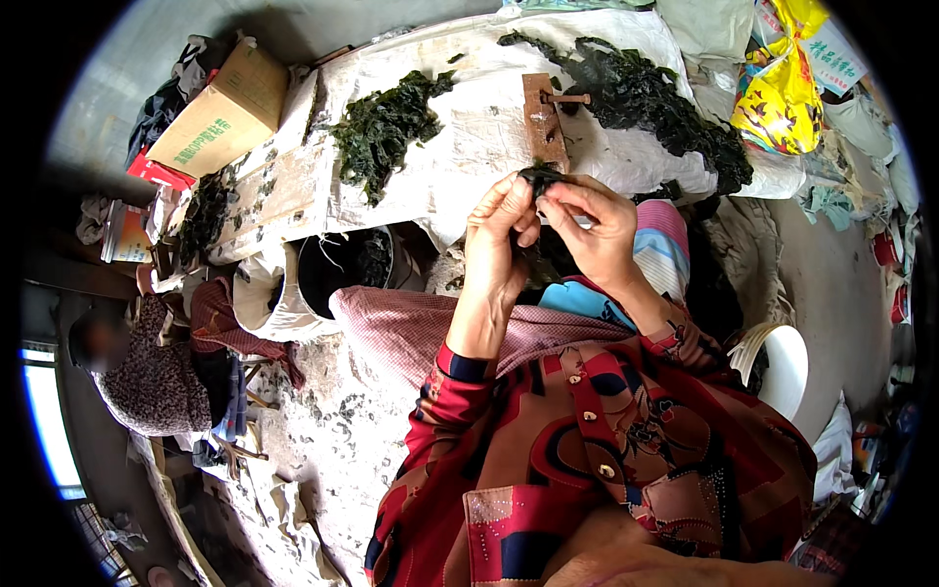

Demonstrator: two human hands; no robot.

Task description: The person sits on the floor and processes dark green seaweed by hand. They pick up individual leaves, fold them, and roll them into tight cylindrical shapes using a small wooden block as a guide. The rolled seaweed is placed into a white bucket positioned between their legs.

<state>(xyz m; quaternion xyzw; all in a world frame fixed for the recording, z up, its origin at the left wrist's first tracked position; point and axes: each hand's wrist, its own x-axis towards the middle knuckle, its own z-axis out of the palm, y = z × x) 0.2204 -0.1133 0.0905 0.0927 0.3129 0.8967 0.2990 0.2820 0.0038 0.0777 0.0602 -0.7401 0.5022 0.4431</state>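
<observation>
A small dark strip of seaweed is pinched between the fingertips of my left hand and my right hand. Both hands are raised over my lap, close to the near edge of a table covered with white woven sheeting. Just beyond the fingers lies a reddish-brown block with a rusty bolt sticking out to the right. One heap of dark green seaweed lies left of the block. A longer heap of seaweed spreads to its right.
Below the table edge stand a dark bucket and a white sack. A cardboard box sits at the left end, and a yellow plastic bag at the right. A white bucket is by my right side. Another person sits at left.
</observation>
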